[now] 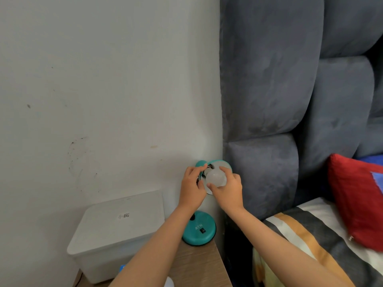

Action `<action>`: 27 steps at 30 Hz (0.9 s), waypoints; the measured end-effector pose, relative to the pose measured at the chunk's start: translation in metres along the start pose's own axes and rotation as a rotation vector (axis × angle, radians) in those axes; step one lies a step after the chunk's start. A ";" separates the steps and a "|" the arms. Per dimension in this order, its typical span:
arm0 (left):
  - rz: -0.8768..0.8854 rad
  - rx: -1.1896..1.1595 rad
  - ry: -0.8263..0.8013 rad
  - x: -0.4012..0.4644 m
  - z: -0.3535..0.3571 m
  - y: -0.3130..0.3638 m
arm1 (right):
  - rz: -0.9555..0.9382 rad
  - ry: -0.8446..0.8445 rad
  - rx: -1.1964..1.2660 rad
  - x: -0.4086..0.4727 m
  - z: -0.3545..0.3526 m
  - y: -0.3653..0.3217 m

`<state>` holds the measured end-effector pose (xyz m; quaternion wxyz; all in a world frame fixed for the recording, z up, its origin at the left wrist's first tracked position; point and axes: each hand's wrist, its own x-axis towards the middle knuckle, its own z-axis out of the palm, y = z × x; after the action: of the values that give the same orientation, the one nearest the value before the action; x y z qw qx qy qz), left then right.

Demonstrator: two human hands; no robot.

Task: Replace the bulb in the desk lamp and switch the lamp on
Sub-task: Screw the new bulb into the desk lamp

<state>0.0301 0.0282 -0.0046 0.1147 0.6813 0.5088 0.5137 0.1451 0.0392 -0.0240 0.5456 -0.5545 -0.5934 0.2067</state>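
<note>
A teal desk lamp stands on a wooden nightstand (196, 264); its round base (199, 229) carries a black rocker switch (203, 231). The lamp's shade (224, 165) is tilted toward me, showing its silver inside. A white frosted bulb (216, 177) sits in the mouth of the shade, unlit. My right hand (227, 189) grips the bulb with thumb and fingers. My left hand (192, 186) holds the left rim of the shade. Whether the bulb's base is seated in the socket is hidden.
A white lidded plastic box (116, 230) stands left of the lamp against the white wall. A grey padded headboard (290, 90) rises on the right, with a striped bed cover (306, 241) and a red pillow (356, 199) below it.
</note>
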 end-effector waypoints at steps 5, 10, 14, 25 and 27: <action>-0.004 -0.007 -0.003 0.001 -0.001 0.000 | 0.002 -0.011 0.001 0.002 0.002 0.003; -0.012 -0.020 -0.008 0.000 0.000 0.000 | -0.018 -0.015 -0.025 0.000 0.001 0.004; -0.012 -0.029 -0.002 -0.001 -0.001 0.000 | -0.065 -0.033 -0.051 -0.001 0.002 0.003; -0.020 -0.040 -0.007 -0.003 0.002 -0.001 | -0.028 -0.052 -0.080 0.007 0.000 0.003; -0.024 -0.043 -0.009 -0.002 0.002 -0.001 | -0.021 -0.056 -0.083 0.009 0.001 0.004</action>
<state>0.0310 0.0278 -0.0077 0.1379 0.6749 0.5050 0.5200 0.1482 0.0482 -0.0239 0.5074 -0.5645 -0.6223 0.1914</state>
